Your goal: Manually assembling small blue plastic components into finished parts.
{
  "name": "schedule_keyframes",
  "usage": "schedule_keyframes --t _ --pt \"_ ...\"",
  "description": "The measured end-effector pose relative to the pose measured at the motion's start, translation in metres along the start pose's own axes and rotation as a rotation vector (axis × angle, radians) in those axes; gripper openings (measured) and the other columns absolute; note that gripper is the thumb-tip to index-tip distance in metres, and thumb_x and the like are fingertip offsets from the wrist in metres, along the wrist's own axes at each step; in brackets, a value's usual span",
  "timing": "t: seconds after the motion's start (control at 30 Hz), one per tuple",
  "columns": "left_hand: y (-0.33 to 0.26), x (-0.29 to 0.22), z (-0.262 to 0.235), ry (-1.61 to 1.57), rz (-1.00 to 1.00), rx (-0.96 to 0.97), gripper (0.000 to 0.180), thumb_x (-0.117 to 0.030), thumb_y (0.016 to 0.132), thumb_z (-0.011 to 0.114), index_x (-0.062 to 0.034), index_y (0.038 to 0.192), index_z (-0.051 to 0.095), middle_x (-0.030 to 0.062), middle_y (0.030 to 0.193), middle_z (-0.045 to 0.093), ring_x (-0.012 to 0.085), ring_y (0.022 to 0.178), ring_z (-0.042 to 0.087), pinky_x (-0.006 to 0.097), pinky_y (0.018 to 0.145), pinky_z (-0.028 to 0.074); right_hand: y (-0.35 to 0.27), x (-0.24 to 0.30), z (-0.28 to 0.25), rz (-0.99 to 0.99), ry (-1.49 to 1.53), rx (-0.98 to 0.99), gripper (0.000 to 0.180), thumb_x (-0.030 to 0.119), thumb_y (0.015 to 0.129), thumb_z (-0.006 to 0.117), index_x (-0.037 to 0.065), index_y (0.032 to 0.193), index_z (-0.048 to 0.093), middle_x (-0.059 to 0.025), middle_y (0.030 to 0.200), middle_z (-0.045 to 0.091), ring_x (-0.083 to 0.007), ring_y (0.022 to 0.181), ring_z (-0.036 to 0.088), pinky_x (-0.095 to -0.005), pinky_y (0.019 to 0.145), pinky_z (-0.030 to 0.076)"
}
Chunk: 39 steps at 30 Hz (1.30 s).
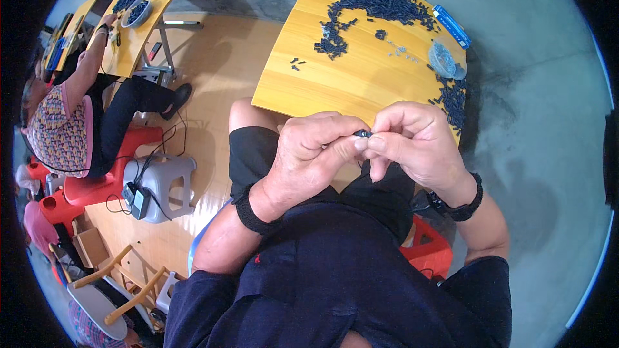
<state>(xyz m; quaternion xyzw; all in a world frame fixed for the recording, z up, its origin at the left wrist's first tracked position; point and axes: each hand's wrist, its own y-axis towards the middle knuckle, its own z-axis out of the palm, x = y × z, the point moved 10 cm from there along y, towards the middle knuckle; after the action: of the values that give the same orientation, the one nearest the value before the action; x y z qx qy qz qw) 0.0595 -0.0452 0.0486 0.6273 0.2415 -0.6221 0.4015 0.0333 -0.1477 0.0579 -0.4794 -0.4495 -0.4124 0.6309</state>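
Observation:
In front of my body, both hands meet over my lap at the near edge of the yellow table [371,84]. My left hand [313,154] pinches a small black part [362,134] between thumb and forefinger. From the other side, the thumb and forefinger of my right hand [419,145] close at the same part's end. Whether the right fingertips also hold some tiny piece is hidden. A large heap of small black parts [383,0] lies at the table's far side, with a smaller heap [451,100] along its right edge.
A clear plastic bowl [445,61] and a blue box [452,26] stand at the table's right side, near scattered small clear pieces [403,50]. To the left, another person [61,122] works at a second table [129,45]. A grey stool [158,187] carries cables and an adapter.

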Motion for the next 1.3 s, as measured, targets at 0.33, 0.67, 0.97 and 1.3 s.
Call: schedule_keyframes --t 0.33,0.67,0.97,1.3 --pt "-0.001 0.007 -0.004 -0.135 -0.019 -0.028 0.014 -0.002 0.083 0.063 0.0015 0.096 0.067 0.0084 0.076 0.063 0.0132 0.068 0.062 0.024 0.061 0.049 -0.001 0.015 -0.007 -0.172 -0.146 -0.109 0.009 0.002 0.088 0.056 -0.004 0.090 0.062 -0.0039 0.075 0.062 -0.0079 0.062 0.059 -0.0202 0.058 0.050" --pt "-0.002 0.002 -0.010 0.004 0.049 -0.015 0.009 -0.004 0.083 0.064 0.0016 0.090 0.066 0.0087 0.073 0.064 0.0152 0.067 0.062 0.027 0.060 0.048 0.002 0.016 -0.007 -0.137 -0.114 -0.077 0.010 0.005 0.089 0.057 -0.003 0.088 0.062 -0.0040 0.067 0.061 -0.0059 0.055 0.056 -0.0198 0.051 0.047" --pt "-0.003 0.005 -0.007 -0.005 0.004 0.017 0.009 -0.007 0.083 0.065 0.0004 0.086 0.067 0.0087 0.070 0.063 0.0157 0.066 0.060 0.028 0.060 0.046 0.006 0.012 -0.003 -0.089 -0.059 -0.056 0.010 0.005 0.088 0.057 -0.003 0.085 0.063 -0.0027 0.064 0.061 -0.0057 0.052 0.055 -0.0187 0.048 0.044" --pt "-0.004 0.004 -0.005 0.019 0.015 0.039 0.008 -0.007 0.082 0.066 -0.0003 0.086 0.068 0.0085 0.069 0.061 0.0155 0.064 0.058 0.028 0.058 0.044 0.007 0.010 0.001 -0.064 -0.136 -0.023 0.008 0.004 0.086 0.059 -0.002 0.082 0.063 -0.0013 0.063 0.060 -0.0049 0.050 0.055 -0.0181 0.046 0.042"
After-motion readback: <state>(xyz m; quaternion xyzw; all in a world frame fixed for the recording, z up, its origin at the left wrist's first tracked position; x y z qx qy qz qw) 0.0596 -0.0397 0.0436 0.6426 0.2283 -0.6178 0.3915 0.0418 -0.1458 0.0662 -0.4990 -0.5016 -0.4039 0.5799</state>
